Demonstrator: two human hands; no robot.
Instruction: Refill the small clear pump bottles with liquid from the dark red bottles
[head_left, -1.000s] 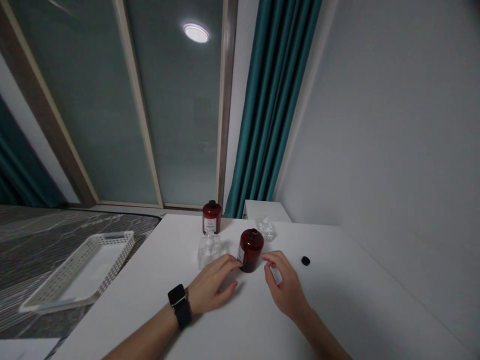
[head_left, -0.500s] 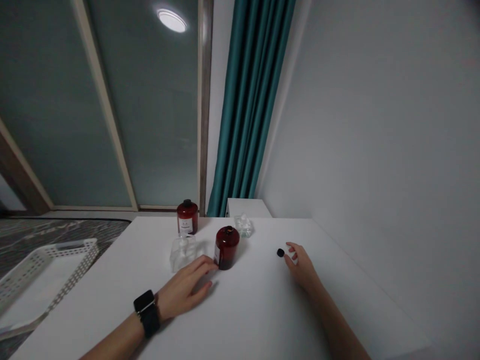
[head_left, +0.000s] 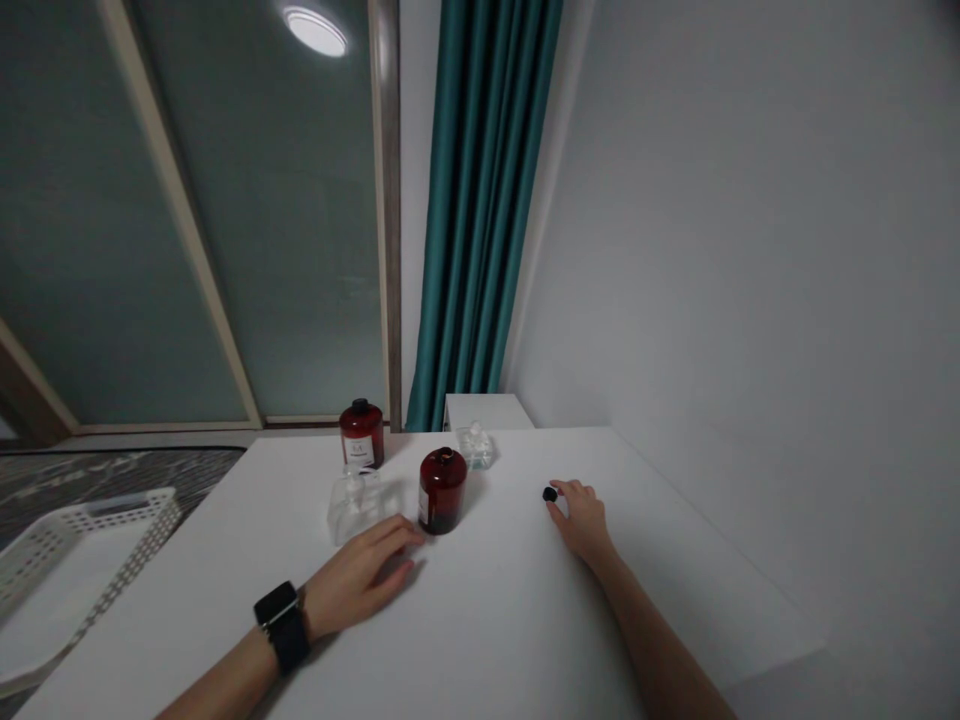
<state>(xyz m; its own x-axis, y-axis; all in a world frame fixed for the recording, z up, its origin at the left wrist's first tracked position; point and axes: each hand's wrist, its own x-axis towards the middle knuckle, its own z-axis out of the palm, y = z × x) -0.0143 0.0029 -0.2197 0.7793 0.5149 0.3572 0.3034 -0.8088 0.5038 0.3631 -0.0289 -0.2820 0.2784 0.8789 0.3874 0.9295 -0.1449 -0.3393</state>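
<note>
My right hand [head_left: 582, 518] has its thumb and fingertips closed around a small black cap [head_left: 550, 494] at the table's right side. Flat on the table, my left hand [head_left: 364, 576] is open with its fingers stretched out, and a black watch sits on that wrist. Its fingertips are at the base of a dark red bottle [head_left: 443, 490]; whether they touch it I cannot tell. This bottle stands upright without a cap on its neck. Behind it to the left is a second dark red bottle [head_left: 361, 436] with a white label and a black cap.
A clear glass bottle [head_left: 352, 508] stands just beyond my left hand. Another clear glass bottle [head_left: 475, 447] is behind the nearer red one. A white perforated basket [head_left: 124, 510] is left of the white table [head_left: 480, 630]. A wall borders the right side.
My right thumb and fingers have closed on the black cap, which lay beside them before. My left hand stays by the red bottle. The whole view has shifted slightly.
</note>
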